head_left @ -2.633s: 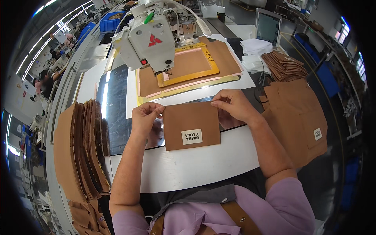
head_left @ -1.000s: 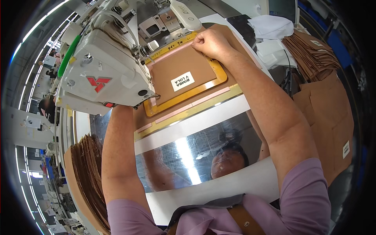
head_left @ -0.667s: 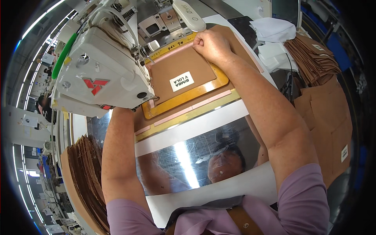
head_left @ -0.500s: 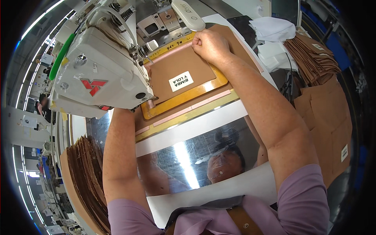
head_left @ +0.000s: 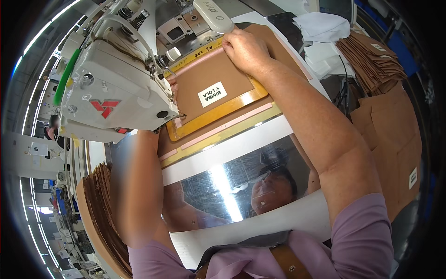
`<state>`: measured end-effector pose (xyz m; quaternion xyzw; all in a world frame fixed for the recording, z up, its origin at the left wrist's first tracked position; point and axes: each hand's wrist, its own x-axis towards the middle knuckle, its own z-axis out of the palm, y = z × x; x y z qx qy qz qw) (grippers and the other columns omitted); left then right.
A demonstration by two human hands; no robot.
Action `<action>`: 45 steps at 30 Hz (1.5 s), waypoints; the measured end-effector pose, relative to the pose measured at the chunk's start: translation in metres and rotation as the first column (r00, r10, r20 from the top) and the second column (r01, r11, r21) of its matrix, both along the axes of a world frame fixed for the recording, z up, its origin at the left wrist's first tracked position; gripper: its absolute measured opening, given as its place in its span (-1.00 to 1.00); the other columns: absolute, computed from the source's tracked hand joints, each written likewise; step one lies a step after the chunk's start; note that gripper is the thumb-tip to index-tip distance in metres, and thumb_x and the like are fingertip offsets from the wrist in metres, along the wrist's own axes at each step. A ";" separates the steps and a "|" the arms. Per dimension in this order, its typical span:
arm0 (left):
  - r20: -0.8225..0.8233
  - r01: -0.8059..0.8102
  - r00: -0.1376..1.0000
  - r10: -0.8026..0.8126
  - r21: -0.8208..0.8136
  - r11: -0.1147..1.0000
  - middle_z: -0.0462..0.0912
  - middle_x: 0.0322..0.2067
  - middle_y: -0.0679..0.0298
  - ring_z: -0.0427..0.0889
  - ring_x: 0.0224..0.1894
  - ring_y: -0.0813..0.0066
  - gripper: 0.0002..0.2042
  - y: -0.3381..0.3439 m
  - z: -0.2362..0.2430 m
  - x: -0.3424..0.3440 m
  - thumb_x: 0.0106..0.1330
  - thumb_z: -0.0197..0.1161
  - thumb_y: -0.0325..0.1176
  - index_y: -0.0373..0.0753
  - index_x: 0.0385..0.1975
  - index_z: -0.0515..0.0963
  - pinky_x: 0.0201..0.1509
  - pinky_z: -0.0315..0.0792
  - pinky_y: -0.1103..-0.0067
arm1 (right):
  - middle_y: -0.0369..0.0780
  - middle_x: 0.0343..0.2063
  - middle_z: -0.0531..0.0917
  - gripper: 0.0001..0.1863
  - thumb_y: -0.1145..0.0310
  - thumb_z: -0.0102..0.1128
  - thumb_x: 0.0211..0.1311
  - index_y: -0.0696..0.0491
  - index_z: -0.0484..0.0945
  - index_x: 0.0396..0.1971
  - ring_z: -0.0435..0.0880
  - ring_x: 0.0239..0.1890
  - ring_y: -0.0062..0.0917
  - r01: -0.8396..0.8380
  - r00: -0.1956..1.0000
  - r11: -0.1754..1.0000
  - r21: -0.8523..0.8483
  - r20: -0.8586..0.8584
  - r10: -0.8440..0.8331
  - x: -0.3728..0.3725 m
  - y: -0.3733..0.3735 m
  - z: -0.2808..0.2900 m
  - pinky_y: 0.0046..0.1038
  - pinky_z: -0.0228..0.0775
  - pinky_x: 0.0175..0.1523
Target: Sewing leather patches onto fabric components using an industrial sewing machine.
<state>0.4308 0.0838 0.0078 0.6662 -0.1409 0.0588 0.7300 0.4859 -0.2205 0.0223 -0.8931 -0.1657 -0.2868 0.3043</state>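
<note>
A brown panel (head_left: 200, 86) with a white label lies within an amber template frame (head_left: 227, 111), partly under the sewing machine head (head_left: 118, 90). My right hand (head_left: 246, 50) rests at the panel's far right corner, fingers curled closed and pressed down; whatever they pinch is hidden. Most of my left hand (head_left: 173, 86) is behind the machine head. Only a bit of its fingers shows, beside the panel's left edge, so its grip is unclear. Pink strips (head_left: 223, 129) line the larger brown piece (head_left: 172, 135) under the frame.
Folded brown pieces (head_left: 371, 63) are piled at the right, beside white cloth (head_left: 321, 28) and larger brown sheets (head_left: 388, 135). Another brown stack (head_left: 100, 200) stands left of my forearm. A shiny metal plate (head_left: 237, 186) lies in front of me. A pale handle-shaped device (head_left: 214, 16) sits by my right hand.
The view has shifted slightly. My right hand stays at the panel's far right corner, its fingers still curled. My left forearm is now blurred. The panel stays in its frame.
</note>
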 end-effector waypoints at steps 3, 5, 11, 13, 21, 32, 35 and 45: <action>0.683 -0.668 0.711 -0.166 0.730 0.143 0.60 -0.17 0.19 0.57 -0.06 0.27 -0.83 -0.030 0.016 -0.022 0.31 0.29 -0.50 -0.26 -0.13 0.67 0.13 0.45 0.41 | -0.21 -0.33 0.71 -0.84 0.25 0.26 0.24 0.01 0.69 -0.31 0.69 -0.20 -0.29 -0.087 0.984 0.993 -0.081 0.151 0.098 -0.004 -0.010 0.000 -0.27 0.50 0.00; 0.501 -0.467 0.864 -0.048 0.835 0.292 0.64 0.03 0.17 0.57 0.11 0.26 -0.65 -0.021 0.012 -0.028 0.37 0.27 -0.29 -0.27 0.09 0.54 0.28 0.39 0.36 | -0.21 -0.35 0.70 -0.80 0.21 0.26 0.24 0.01 0.70 -0.34 0.69 -0.21 -0.33 -0.088 0.987 0.951 -0.298 0.106 0.125 -0.013 -0.002 0.010 -0.26 0.46 0.04; 0.580 -0.526 0.798 -0.161 0.802 0.284 0.63 0.04 0.14 0.56 0.11 0.17 -0.66 -0.030 0.020 -0.033 0.30 0.30 -0.34 -0.26 0.06 0.58 0.27 0.40 0.35 | -0.14 -0.36 0.69 -0.55 -0.05 0.22 0.26 0.11 0.72 -0.34 0.67 -0.10 -0.33 -0.102 0.995 0.801 -0.590 -0.064 0.080 -0.039 0.016 0.021 -0.28 0.37 0.13; 0.574 -0.544 0.810 -0.122 0.812 0.210 0.61 0.03 0.15 0.55 0.12 0.18 -0.66 -0.033 0.017 -0.036 0.24 0.33 -0.39 -0.26 0.02 0.60 0.28 0.39 0.34 | -0.12 -0.33 0.69 -0.52 -0.07 0.20 0.28 0.12 0.71 -0.30 0.67 -0.09 -0.32 -0.079 0.997 0.814 -0.575 -0.053 0.058 -0.045 0.021 0.016 -0.28 0.41 0.11; 0.462 -0.454 0.886 -0.031 0.879 0.144 0.62 -0.02 0.07 0.57 0.04 0.11 -0.63 -0.040 0.035 -0.051 0.23 0.31 -0.31 -0.21 0.04 0.58 0.16 0.43 0.31 | 0.00 -0.07 0.60 -0.31 -0.26 -0.05 0.39 0.10 0.60 0.05 0.60 0.06 -0.27 -0.145 0.981 0.748 -0.648 -0.192 0.024 -0.053 0.031 0.026 -0.30 0.52 0.06; 0.473 -0.469 0.875 -0.107 0.881 0.058 0.63 0.00 0.14 0.57 0.08 0.13 -0.62 -0.029 0.025 -0.052 0.26 0.28 -0.24 -0.18 0.07 0.58 0.22 0.42 0.30 | -0.09 0.03 0.56 -0.30 -0.31 -0.16 0.41 0.01 0.59 0.11 0.52 0.15 -0.29 -0.120 0.985 0.754 -0.646 -0.170 0.011 -0.061 0.029 0.027 -0.19 0.33 0.24; 0.433 -0.427 0.898 -0.072 0.900 0.092 0.63 -0.02 0.15 0.57 0.07 0.16 -0.63 -0.036 0.029 -0.051 0.25 0.29 -0.28 -0.19 0.05 0.60 0.21 0.42 0.32 | -0.09 0.03 0.57 -0.34 -0.27 -0.12 0.41 0.00 0.59 0.10 0.52 0.16 -0.29 -0.095 0.991 0.759 -0.644 -0.130 0.014 -0.059 0.030 0.028 -0.16 0.26 0.30; 0.262 -0.245 0.965 -0.012 0.916 0.319 0.69 -0.07 0.16 0.62 0.02 0.11 -0.60 -0.009 0.018 -0.055 0.17 0.39 -0.08 -0.12 -0.04 0.63 0.12 0.48 0.35 | -0.18 0.31 0.44 -0.30 -0.16 0.10 0.34 0.00 0.39 0.32 0.27 0.43 -0.27 -0.489 0.872 0.761 -0.427 -0.205 0.445 -0.058 0.046 0.017 -0.11 -0.05 0.54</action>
